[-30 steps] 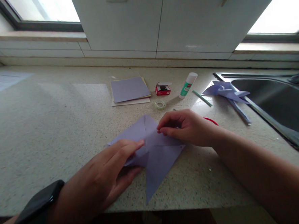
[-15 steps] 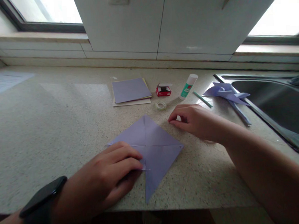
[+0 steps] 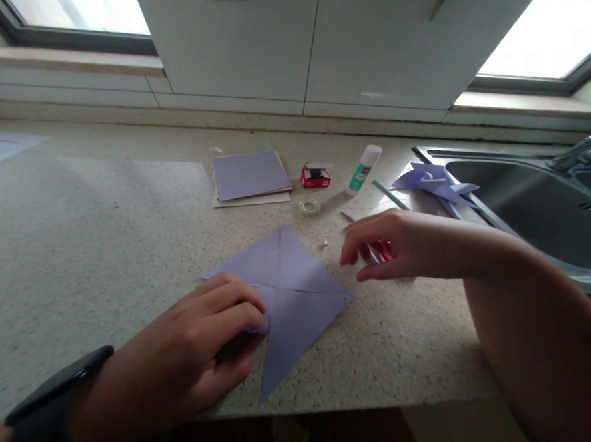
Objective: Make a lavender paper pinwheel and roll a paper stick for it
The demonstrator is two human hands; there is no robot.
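Observation:
A purple paper square [image 3: 294, 281] with diagonal creases and cuts lies on the speckled counter [image 3: 101, 246] near its front edge. My left hand [image 3: 203, 347], with a black watch on the wrist, pinches the paper's lower-left flap and presses it down. My right hand [image 3: 392, 245] is to the right of the paper, off the sheet. Its fingers curl around the red handles of scissors [image 3: 350, 219] that lie on the counter, blades pointing away. A tiny white pin [image 3: 325, 244] rests between the paper and this hand.
Further back lie a stack of paper sheets [image 3: 250, 177], a red box [image 3: 315, 176], a tape roll [image 3: 309, 207], a glue stick [image 3: 364, 169], a green stick [image 3: 390, 195] and a finished purple pinwheel [image 3: 433, 182]. A steel sink [image 3: 535, 213] is at the right.
My right hand left the paper's centre and moved right onto the red-handled scissors. My left hand stayed on the lower-left flap. The view shifted slightly.

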